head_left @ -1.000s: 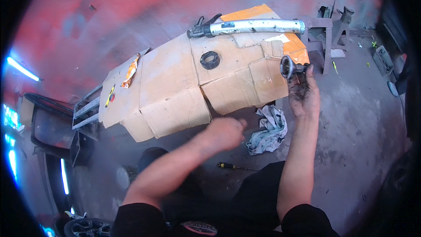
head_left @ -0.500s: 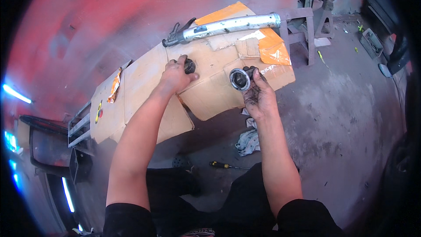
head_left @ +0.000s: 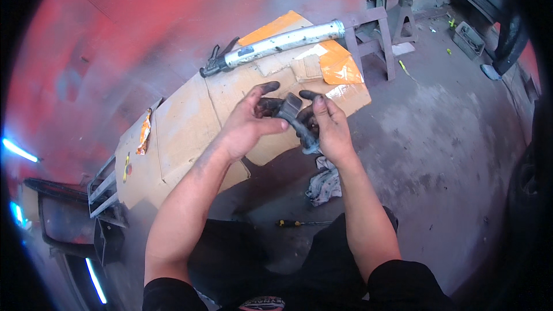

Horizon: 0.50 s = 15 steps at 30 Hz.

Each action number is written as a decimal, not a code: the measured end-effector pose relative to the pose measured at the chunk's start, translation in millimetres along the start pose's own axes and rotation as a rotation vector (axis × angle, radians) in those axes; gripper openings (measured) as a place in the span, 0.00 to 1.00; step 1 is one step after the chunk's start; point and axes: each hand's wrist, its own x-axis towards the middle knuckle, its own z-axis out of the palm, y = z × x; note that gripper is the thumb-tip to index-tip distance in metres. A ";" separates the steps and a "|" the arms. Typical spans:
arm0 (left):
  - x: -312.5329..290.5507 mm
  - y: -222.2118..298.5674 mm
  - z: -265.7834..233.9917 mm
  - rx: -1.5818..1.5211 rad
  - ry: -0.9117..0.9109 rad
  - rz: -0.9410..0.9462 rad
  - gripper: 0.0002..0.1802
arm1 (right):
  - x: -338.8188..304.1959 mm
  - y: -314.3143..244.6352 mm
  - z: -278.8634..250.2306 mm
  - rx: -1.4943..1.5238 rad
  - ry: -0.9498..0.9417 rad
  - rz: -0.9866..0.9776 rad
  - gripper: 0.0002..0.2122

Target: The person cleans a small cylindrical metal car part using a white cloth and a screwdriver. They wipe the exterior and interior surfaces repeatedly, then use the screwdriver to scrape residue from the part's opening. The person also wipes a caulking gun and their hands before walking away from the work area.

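Note:
Above the cardboard, my left hand [head_left: 243, 129] grips a dark, greasy, blocky part [head_left: 291, 103] between its thumb and curled, blackened fingers. My right hand [head_left: 335, 135] is closed round a dark metal part with a ring-shaped end [head_left: 311, 148], which points down toward me. The two parts meet or overlap between my hands; whether they are joined cannot be told. My right fingertips are black with grease, and blur and my fingers hide some of both parts. Beyond my hands, a silver metal tube [head_left: 288, 42] with a dark fitting at its left end lies on the cardboard.
Flattened cardboard [head_left: 184, 132] covers a metal stand [head_left: 377, 43]. A rag [head_left: 324, 187] and a yellow-black screwdriver [head_left: 291, 223] lie on the floor below. A jack stand [head_left: 404, 14] and a grey bin [head_left: 469, 40] stand at far right; an orange wrapper [head_left: 144, 132] lies left.
My left hand has lifted the dark part off the cardboard and brought it right, against the ring-ended part. My right hand has turned that part so its ring faces downward. The view has shifted slightly.

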 end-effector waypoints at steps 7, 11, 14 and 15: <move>-7.0 7.8 58.1 0.616 0.069 0.247 0.56 | -5.9 -3.8 -15.5 0.263 0.145 -0.079 0.31; -10.8 18.2 76.7 0.637 0.046 0.261 0.51 | -7.1 -13.9 -18.0 0.715 0.174 0.098 0.33; -2.7 7.9 69.5 0.210 0.102 0.117 0.37 | -7.6 -15.0 -18.9 0.834 0.138 0.130 0.31; -2.8 9.8 69.8 0.251 0.092 0.122 0.32 | -7.1 -13.1 -21.2 0.804 0.128 0.122 0.31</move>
